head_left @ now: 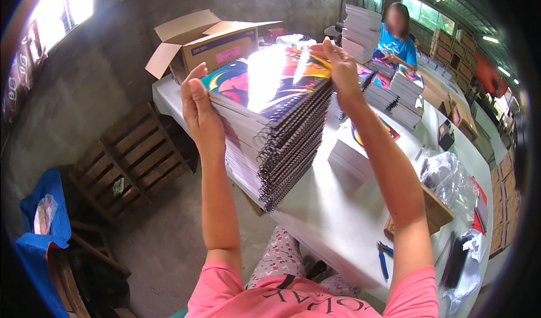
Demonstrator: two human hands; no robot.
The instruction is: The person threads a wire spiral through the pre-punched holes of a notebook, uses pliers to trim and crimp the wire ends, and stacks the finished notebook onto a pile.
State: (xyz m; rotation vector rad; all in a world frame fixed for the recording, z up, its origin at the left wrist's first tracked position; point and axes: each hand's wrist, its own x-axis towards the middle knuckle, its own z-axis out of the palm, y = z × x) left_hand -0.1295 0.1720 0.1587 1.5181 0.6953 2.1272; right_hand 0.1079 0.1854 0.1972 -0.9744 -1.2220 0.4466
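A tall stack of spiral notebooks (pixel 270 98) with glossy, multicoloured covers stands at the table's near left edge. Its dark wire coils face me on the right side, and white page edges show on the left. My left hand (pixel 203 112) presses against the left side near the top, thumb at the cover's corner. At the far right corner, my right hand (pixel 341 73) rests its fingers along the edge of the upper notebooks. Between them the two hands clasp the upper part of the stack; some fingertips are hidden behind it.
An open cardboard box (pixel 220 50) sits behind the stack. Rightward lie a shorter notebook pile (pixel 349 157), blue-handled pliers (pixel 383 260), clear plastic (pixel 448 177) and black coils (pixel 454 261) on the white table (pixel 315 216). A person in blue (pixel 397 47) handles notebooks beyond. A wooden pallet (pixel 132 160) leans left.
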